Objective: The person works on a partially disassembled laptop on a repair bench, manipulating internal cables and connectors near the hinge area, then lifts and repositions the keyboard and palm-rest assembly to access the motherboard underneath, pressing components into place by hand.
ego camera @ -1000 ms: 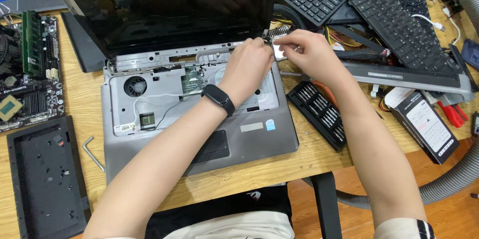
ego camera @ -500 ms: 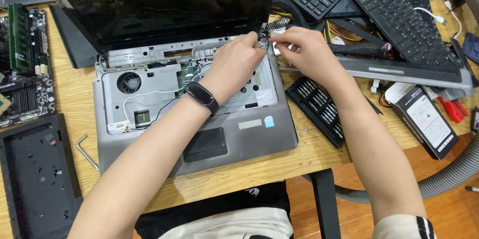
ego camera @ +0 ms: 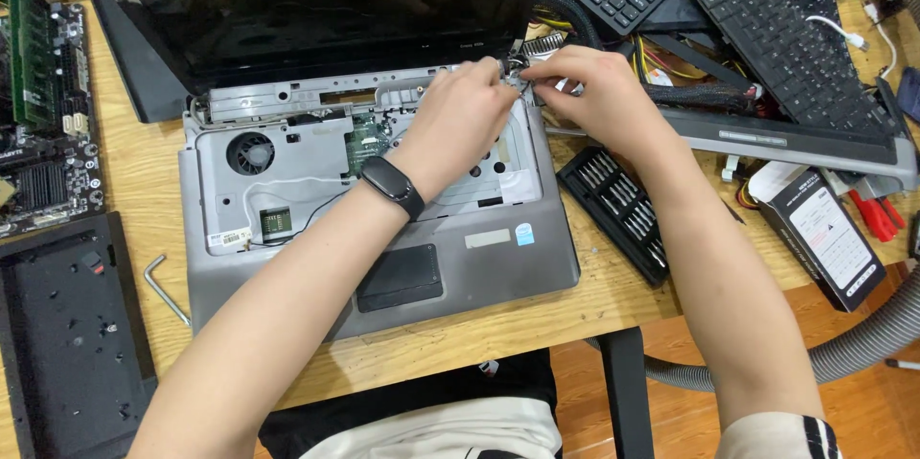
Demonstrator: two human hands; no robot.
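Laptop hinge corner (ego camera: 513,76) hidden by fingers (ego camera: 489,71); motherboard (ego camera: 38,124) cut off at left edge.

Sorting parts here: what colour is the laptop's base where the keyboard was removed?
Silver-grey, with a black touchpad; the laptop base shows best in the head view.

Laptop (ego camera: 383,219) at desk (ego camera: 613,296) centre; motherboard (ego camera: 43,124) at left edge; bit case (ego camera: 618,210) just right of laptop; keyboards (ego camera: 767,33) at back-right corner.

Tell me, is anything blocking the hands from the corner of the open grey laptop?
No, nothing visible does. The left hand and the right hand already rest on the back right corner of the grey laptop with its keyboard removed, by the hinge.
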